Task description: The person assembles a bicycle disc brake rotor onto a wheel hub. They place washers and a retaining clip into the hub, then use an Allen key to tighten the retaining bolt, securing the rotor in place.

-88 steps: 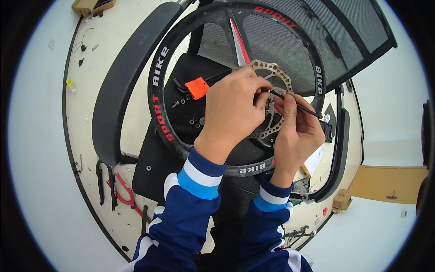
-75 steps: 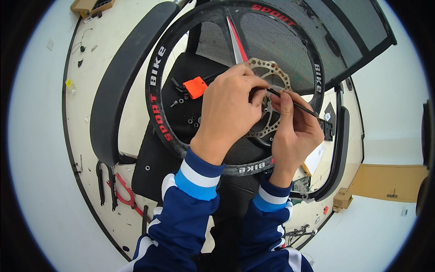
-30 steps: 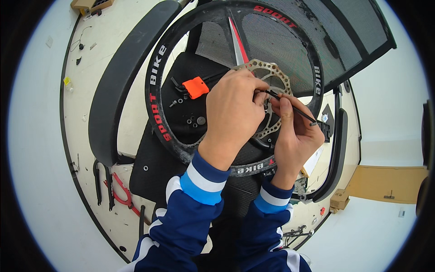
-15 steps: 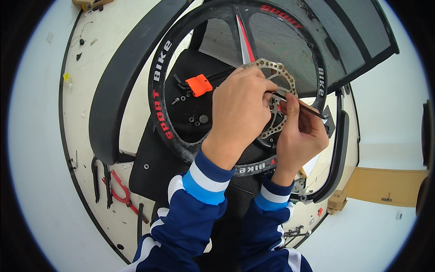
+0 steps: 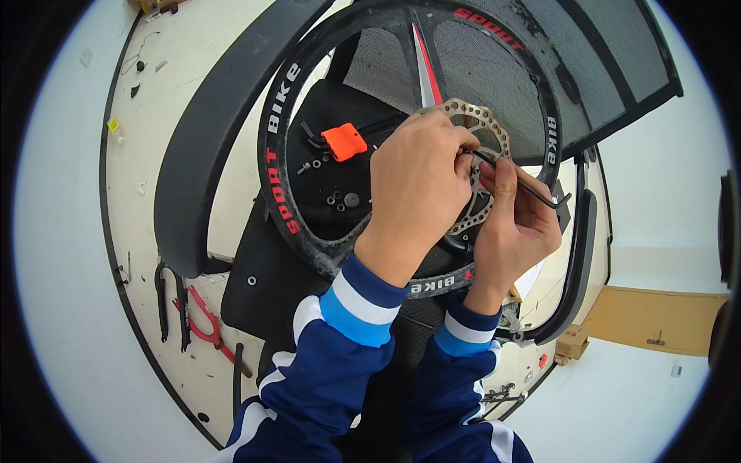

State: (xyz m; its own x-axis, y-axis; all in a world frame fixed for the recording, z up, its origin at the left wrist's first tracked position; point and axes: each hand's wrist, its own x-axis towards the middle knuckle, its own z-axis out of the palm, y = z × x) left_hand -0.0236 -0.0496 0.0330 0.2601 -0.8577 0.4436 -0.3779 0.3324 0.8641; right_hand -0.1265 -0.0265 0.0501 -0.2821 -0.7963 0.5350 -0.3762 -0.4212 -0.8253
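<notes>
A black wheel with red and white lettering lies flat on a dark chair seat, and a silver perforated brake disc is at its hub. Over the disc, my right hand grips a black hex key, whose bent end sticks out past the fingers. My left hand is closed at the key's other tip, pinching there; whether a bolt is also between those fingers is hidden. An orange holder with black hex keys lies inside the wheel, left of my left hand. Close by are washers and a small bolt.
Chair armrests flank the wheel, left and right, with a mesh backrest beyond. A loose washer rests on the seat's left part. Red and black bike parts lie on the floor at left; cardboard boxes stand at right.
The whole scene sits slightly further right in the picture. The hex key's bent end has turned and now points up to the right. Both hands keep their grips.
</notes>
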